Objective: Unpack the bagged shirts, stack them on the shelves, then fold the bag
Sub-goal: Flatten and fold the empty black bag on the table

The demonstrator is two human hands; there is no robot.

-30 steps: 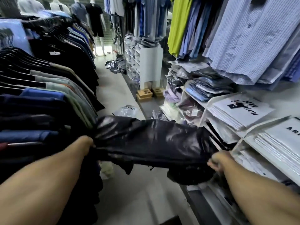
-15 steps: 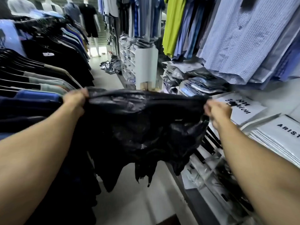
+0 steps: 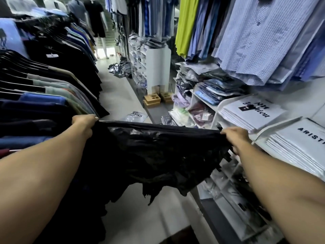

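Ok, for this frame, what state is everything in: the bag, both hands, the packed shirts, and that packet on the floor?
black bag, stretched wide between both hands, top edge taut, lower part hanging limp and crumpled.
left hand, grips the bag's top left corner.
right hand, grips the bag's top right corner.
white shirt packs, stacked flat on the shelves.
clear packet, lying flat on the floor.

Lettering on the white pack [image 3: 297,143] runs off the right edge; the black bag [image 3: 158,152] hides floor [image 3: 121,97].
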